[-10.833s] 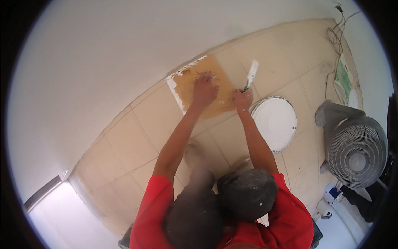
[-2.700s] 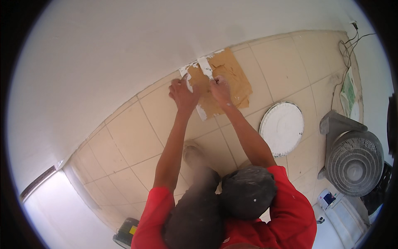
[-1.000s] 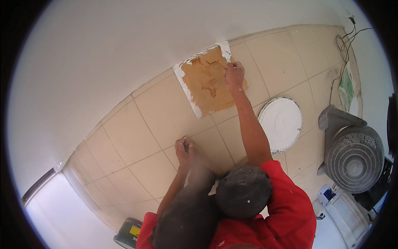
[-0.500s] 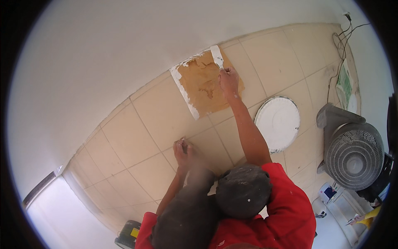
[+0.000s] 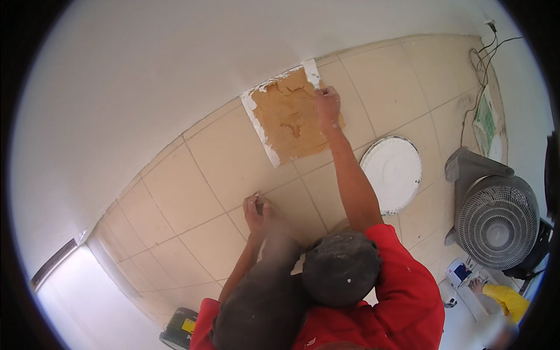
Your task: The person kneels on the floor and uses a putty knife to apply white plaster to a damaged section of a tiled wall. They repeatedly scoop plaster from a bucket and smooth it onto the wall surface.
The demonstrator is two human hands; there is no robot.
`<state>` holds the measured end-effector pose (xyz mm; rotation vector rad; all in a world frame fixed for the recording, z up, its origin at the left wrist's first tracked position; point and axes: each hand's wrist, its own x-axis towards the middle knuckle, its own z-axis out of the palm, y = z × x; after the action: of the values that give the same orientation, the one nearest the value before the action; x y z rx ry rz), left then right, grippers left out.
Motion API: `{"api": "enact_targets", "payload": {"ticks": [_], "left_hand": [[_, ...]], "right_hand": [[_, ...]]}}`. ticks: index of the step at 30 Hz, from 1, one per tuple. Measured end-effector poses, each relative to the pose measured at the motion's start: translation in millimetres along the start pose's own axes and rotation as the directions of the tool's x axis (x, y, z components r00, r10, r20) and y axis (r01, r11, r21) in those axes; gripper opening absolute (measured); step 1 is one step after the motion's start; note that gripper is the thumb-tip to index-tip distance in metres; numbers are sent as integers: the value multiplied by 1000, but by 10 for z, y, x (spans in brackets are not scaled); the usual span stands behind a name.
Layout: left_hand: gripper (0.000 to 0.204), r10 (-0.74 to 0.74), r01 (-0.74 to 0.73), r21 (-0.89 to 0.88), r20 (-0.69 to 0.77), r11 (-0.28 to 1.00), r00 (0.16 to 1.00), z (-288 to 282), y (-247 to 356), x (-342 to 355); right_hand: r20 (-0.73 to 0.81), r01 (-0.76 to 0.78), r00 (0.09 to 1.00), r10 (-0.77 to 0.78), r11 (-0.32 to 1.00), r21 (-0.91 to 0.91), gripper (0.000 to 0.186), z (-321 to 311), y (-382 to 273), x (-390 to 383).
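Note:
Reaching far forward, my right hand (image 5: 328, 105) grips a putty knife (image 5: 312, 74). Its broad blade, white with paste, lies at the foot of the wall by the far right corner of a brown paper sheet (image 5: 300, 131). That sheet rests on the tiled floor, with white paste smeared along its left and far edges and torn-looking patches in its middle. My left hand (image 5: 255, 211) is low over the tiles in front of my knee, fingers curled; what they hold, if anything, is hidden. Right of my right forearm sits a round, white-topped lid or tub (image 5: 392, 175).
A pale wall (image 5: 175, 64) borders the floor. At the right stand a grey fan (image 5: 497, 219) and loose black cables (image 5: 481, 67). A dark green bucket (image 5: 179, 328) is at lower left. Another person's yellow sleeve (image 5: 504, 298) shows at lower right, near a white-and-blue container (image 5: 458, 271).
My right hand and the putty knife have shifted slightly right and toward the wall. The other person's hand and yellow sleeve have come further into view. My left hand has stayed put.

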<state>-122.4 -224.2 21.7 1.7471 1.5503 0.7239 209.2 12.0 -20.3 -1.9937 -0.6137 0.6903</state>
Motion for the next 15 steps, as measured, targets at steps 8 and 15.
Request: {"api": "enact_targets", "payload": {"ticks": [8,15], "left_hand": [[47,-14,14,1,4,1000,1000,-29,53,1],[47,-20,19,-23,-11,1000,1000,0,-61,-46]], "right_hand": [[252,200,949,-190,980,-17,25,586,-259,-901],[108,-26,994,13,992,121,24,240,-117,-436]]}}
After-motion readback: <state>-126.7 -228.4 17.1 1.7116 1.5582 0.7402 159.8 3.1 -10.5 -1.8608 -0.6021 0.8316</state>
